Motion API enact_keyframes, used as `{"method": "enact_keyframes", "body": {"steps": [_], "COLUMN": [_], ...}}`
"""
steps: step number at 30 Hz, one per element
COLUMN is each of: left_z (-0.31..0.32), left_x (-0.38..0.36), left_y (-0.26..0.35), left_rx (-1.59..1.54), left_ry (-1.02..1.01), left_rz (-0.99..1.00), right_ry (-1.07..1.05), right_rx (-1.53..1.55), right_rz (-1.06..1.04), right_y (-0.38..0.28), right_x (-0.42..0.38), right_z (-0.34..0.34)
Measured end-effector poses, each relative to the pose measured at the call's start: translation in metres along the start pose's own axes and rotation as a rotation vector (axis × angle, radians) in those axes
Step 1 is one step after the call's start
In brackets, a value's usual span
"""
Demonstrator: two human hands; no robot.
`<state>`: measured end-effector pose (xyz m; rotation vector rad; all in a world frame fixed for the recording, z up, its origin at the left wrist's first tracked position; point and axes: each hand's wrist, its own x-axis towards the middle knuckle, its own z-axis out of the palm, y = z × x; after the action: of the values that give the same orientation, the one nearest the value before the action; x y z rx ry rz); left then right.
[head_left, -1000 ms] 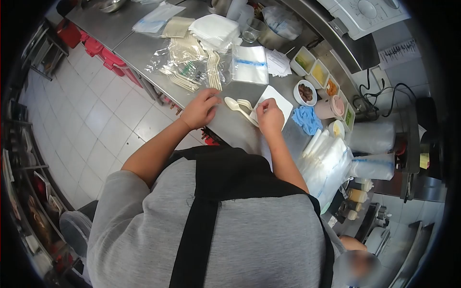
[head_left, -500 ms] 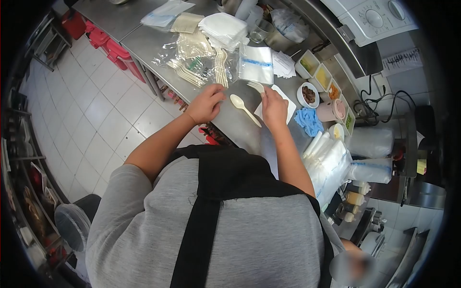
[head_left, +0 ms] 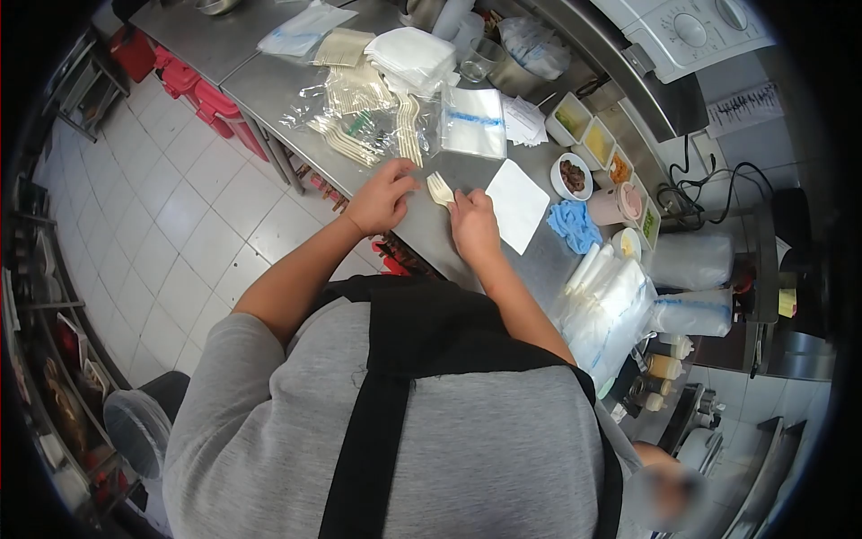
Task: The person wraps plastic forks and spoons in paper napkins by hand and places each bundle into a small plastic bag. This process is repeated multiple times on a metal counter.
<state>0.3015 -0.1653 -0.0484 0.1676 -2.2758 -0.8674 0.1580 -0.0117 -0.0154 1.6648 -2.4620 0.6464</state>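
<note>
My right hand (head_left: 474, 220) is closed on a cream plastic fork (head_left: 440, 189), whose tines point away from me over the steel counter. The spoon seen there earlier is hidden under the fork and hand, or nearly so. At the counter's near edge, my left hand (head_left: 384, 198) has loosely bent fingers set apart, with nothing visible in them. Just beyond it lie bundles of plastic forks (head_left: 409, 130) and other cream cutlery (head_left: 346, 142) in clear wrap. A white napkin (head_left: 518, 207) lies flat to the right of my right hand.
Stacked white napkins (head_left: 413, 56) and a plastic bag stack with a blue stripe (head_left: 474, 121) lie farther back. On the right are a bowl of dark food (head_left: 572, 176), a crumpled blue cloth (head_left: 575, 226), food containers (head_left: 596, 144) and plastic bags (head_left: 611, 310). Tiled floor (head_left: 180, 207) is at left.
My right hand has moved left with the fork, off the white napkin and over the spoon's place. The napkin is now fully exposed. My left hand has barely moved.
</note>
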Motion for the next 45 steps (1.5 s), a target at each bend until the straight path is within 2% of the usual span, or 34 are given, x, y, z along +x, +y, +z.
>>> {"method": "enact_keyframes", "body": {"steps": [5, 7, 10, 13, 16, 19, 22, 25, 28, 31, 35, 38, 41, 42, 45], "left_z": [-0.001, -0.001, -0.003, 0.006, 0.023, 0.033, 0.011, -0.012, -0.012, 0.000, -0.006, -0.019, -0.029, -0.029, -0.032], "left_x": [-0.001, 0.000, 0.000, 0.007, 0.032, 0.055, 0.058, 0.035, 0.009, 0.012, 0.009, -0.004, -0.013, -0.014, -0.008], "left_y": [0.000, 0.001, 0.006, 0.011, 0.023, 0.024, 0.037, 0.046, 0.032, 0.024, 0.033, 0.033, 0.027, 0.025, -0.004], "left_rx": [-0.024, -0.027, -0.101, 0.062, 0.054, 0.072, 0.024, -0.065, -0.073, -0.067, -0.032, 0.100, 0.464, 0.535, 0.587], "left_ry": [-0.009, 0.004, -0.029, 0.031, 0.022, -0.012, -0.170, -0.501, -0.514, -0.414, -0.310, -0.114, 0.095, 0.094, 0.089], "left_rz": [-0.020, -0.010, -0.148, 0.037, 0.186, 0.222, 0.192, 0.109, 0.117, 0.170, 0.078, 0.090, -0.114, -0.266, -0.300], "right_ry": [0.020, -0.034, -0.033, -0.040, -0.074, -0.019, 0.095, 0.114, 0.046, -0.011, -0.023, -0.052, -0.086, -0.100, -0.081], "right_rx": [-0.036, 0.013, 0.065, 0.093, 0.149, 0.183, 0.253, 0.239, 0.248, 0.299, 0.239, 0.201, 0.229, 0.237, 0.254], "right_rz": [0.009, 0.052, 0.066, 0.131, 0.225, 0.274, 0.301, 0.230, 0.122, 0.043, -0.051, -0.071, -0.034, -0.013, 0.007], "right_y": [-0.008, -0.007, 0.001, 0.009, 0.025, 0.035, 0.037, 0.035, 0.026, 0.024, 0.016, 0.009, 0.007, 0.004, 0.001], "right_x": [0.000, -0.002, -0.006, -0.014, -0.030, -0.039, -0.041, -0.045, -0.053, -0.057, -0.052, -0.052, -0.053, -0.053, -0.054], "right_z": [-0.010, -0.009, -0.008, -0.023, -0.033, -0.039, -0.047, -0.060, -0.065, -0.049, -0.031, -0.024, -0.017, -0.018, -0.018]}}
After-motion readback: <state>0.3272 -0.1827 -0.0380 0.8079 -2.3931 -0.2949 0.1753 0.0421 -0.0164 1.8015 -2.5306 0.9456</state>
